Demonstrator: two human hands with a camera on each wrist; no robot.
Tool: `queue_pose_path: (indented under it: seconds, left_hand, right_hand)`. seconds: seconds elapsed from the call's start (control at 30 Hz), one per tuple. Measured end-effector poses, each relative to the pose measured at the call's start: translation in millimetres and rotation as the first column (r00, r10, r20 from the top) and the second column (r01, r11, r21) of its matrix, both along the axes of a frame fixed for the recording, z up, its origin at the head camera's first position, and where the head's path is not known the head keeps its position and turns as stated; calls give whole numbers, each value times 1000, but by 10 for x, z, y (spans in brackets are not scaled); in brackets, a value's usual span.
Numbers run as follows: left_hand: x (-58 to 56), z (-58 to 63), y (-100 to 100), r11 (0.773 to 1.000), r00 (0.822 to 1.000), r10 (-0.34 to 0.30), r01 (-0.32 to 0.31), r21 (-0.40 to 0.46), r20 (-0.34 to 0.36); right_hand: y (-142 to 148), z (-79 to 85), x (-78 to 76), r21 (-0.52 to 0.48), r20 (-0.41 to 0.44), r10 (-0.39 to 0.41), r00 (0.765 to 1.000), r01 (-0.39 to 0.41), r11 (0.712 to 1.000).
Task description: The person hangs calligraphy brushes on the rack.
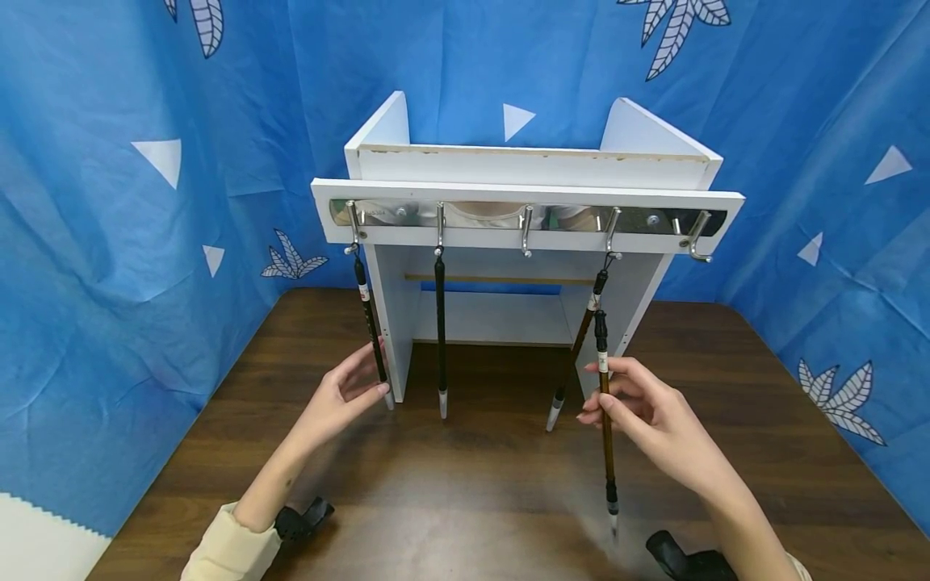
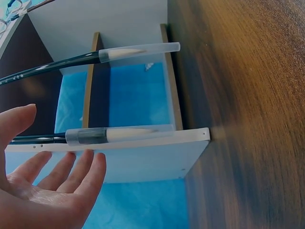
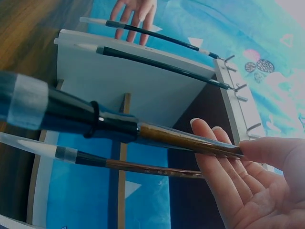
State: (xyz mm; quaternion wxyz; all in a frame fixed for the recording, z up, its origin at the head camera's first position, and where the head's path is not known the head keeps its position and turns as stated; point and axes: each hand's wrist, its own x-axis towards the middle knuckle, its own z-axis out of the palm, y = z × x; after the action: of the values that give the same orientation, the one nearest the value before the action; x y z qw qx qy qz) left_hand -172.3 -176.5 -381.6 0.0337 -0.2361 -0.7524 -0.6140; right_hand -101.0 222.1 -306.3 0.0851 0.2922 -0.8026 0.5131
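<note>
My right hand pinches a brown-handled calligraphy brush between thumb and fingers. This brush points tip down in front of the rack, its clear cap over the bristles. Behind it, a second brown brush hangs slantwise from a hook. At the far left, a black brush hangs from the first hook, with my left hand around its lower part. In the left wrist view, that hand's thumb and fingers are spread apart. Another black brush hangs straight from the second hook.
The rack's white shelf unit stands on a brown wooden table. Its middle hook and far right hook carry nothing. Blue patterned cloth surrounds the table at the back and sides.
</note>
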Motion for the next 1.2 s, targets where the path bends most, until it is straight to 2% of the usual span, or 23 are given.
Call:
queue_pose_path:
  seconds: [0.37,0.67,0.87,1.07,1.2]
  left_hand:
    - [14,-6,-1,1000,1000,3,-3,3,2]
    - [20,-3,3,1000,1000,5,-5,0,-1]
    - [15,1,0,1000,1000,13,-13,-5,5]
    - [13,7,-1,1000,1000,15,-15,-7,14]
    - [7,6,2,1000,1000,14,-14,-7,11]
  right_hand:
    - [89,84,19,-1,-50,-87,995,87,996]
    - [185,118,9,-107,-60,-76,995,69,992]
    - [246,152,0,-135,-68,-80,994,70,988]
    - [297,178,-15,-174,-80,-31,996,17,985]
    - [324,180,-14,-198,-71,-54,996,39,979]
